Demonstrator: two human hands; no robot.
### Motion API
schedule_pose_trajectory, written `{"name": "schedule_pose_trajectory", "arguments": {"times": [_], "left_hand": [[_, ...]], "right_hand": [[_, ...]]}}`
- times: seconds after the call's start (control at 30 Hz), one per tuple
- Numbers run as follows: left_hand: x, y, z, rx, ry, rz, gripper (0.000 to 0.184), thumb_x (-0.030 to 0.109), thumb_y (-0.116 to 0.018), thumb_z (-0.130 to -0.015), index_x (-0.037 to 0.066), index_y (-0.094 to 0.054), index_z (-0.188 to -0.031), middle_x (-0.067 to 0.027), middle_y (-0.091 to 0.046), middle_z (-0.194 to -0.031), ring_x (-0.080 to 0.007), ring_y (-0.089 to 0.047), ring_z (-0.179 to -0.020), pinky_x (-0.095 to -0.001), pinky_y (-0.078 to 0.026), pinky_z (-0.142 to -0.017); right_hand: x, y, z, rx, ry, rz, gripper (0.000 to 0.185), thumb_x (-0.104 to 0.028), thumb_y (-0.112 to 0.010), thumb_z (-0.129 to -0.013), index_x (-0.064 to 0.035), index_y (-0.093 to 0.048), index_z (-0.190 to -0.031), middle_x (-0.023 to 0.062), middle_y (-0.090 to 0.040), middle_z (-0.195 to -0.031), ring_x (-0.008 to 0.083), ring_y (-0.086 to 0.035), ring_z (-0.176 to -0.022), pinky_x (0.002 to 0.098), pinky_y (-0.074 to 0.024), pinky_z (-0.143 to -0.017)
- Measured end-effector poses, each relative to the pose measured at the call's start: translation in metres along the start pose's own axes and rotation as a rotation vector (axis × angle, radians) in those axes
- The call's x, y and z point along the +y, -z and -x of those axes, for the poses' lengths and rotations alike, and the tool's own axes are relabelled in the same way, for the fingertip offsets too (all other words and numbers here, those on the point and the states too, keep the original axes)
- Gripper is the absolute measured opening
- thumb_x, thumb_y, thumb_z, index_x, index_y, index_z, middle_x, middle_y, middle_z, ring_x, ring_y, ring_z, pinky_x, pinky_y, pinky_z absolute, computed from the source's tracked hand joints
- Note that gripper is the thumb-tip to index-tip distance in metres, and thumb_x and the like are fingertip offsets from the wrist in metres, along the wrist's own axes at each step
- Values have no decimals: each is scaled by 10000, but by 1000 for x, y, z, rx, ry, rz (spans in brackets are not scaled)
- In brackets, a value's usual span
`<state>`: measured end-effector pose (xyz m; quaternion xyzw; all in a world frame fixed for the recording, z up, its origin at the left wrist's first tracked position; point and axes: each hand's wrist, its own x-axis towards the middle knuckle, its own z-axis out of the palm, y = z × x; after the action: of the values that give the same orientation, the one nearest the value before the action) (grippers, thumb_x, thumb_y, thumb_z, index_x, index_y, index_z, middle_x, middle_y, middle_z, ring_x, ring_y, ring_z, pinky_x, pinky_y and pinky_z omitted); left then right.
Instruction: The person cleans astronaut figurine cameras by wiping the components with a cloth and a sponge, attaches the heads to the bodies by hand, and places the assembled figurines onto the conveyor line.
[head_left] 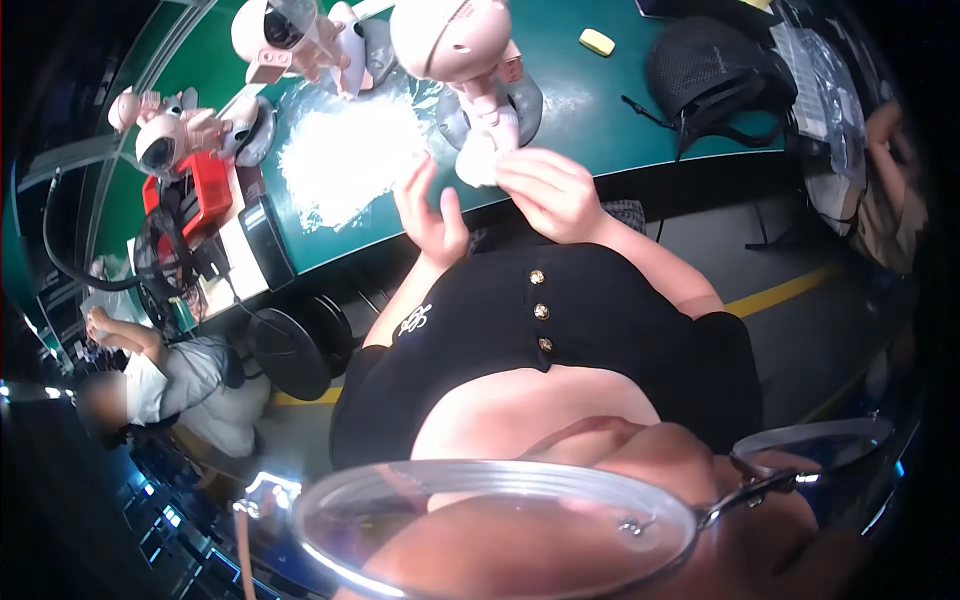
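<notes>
Far L, a red bin [214, 178] is filled w/ dark items [187, 207], types unclear. L hand [432, 222] is held open, fingers apart, nr astronaut figurine [462, 48], stood ahead on grey base [527, 112]. R hand [557, 190] fingers are bunched at white piece [477, 166]; grip can't be told. Further R, blk mesh bag [712, 75] is seen, contents hidden.

We see a pale pink astronaut-like figure [450, 40], seemingly upright on a grey base [525, 112], just beyond the right hand [555, 195]. Its big rounded head is cut off by the upper edge. At that hand's fingertips we find a white piece [476, 166], its nature unclear.
</notes>
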<state>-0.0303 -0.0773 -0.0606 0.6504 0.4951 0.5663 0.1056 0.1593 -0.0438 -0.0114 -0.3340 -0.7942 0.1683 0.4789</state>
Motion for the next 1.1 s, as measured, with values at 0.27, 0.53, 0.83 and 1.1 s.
{"name": "schedule_pose_trajectory", "arguments": {"times": [0.27,0.53,0.83,1.1], "left_hand": [[14,-31,-19,-423,40,170,910,498,-485,-903,-72,-37,-1453,-307,-32,-1509,-426,-39,-1416,-459,-103,-1139],[-25,-38,-111,-688,387,301,687,298,-697,-758,14,-397,-1308,-179,-531,-1117,-271,-541,-1048,-371,-444,-916],[16,-25,-11,-173,70,49,339,-57,-585,-754,40,-607,-1078,-167,-626,-1082,-357,-628,-967,-395,-505,-836],[44,-33,-23,-303,-91,177,425,-64,-638,-690,54,-628,-1098,-124,-639,-1069,-303,-641,-936,-352,-532,-778]], "right_hand": [[10,-4,-9,156,-203,-26,251,14,-633,-764,34,-668,-1011,190,-658,-1053,330,-624,-1032,370,-495,-891],[25,-10,-12,-16,-187,81,263,-43,-670,-782,27,-673,-1035,193,-658,-1078,303,-654,-981,360,-501,-878],[27,2,-9,-51,-356,-154,184,-26,-620,-837,37,-673,-1002,180,-661,-1083,250,-651,-993,341,-495,-890],[13,25,7,-145,-827,-801,245,23,-630,-828,61,-583,-1066,106,-642,-950,129,-621,-841,252,-508,-738]]}}
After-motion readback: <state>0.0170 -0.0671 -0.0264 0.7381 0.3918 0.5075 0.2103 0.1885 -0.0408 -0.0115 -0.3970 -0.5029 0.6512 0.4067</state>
